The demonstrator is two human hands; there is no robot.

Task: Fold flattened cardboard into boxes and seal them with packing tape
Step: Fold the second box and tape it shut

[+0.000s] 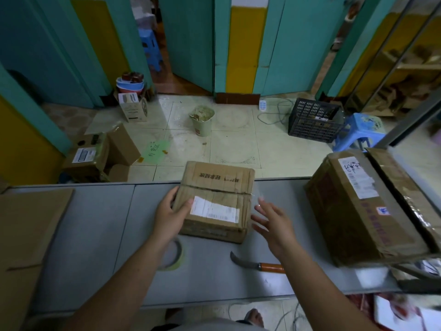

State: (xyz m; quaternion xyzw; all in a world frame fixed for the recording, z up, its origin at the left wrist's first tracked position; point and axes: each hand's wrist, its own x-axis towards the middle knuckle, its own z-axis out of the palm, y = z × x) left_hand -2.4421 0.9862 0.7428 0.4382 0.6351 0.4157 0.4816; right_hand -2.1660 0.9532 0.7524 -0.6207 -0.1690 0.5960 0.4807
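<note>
Bare hands (pixel 170 218), bare forearms (pixel 124 278), grey garment (pixel 214 326)

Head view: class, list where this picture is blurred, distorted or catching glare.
Head view: the right hand is motion-blurred and the tape roll soft; head view: wide-angle bending leans the door frames and bows the table edge; head view: glare streaks the taped large box, while the small box looks sharp.

left hand (pixel 170 217) holds box (pixel 216 201) corner on table (pixel 95 235); right hand (pixel 274 225) open beside it, apart.
</note>
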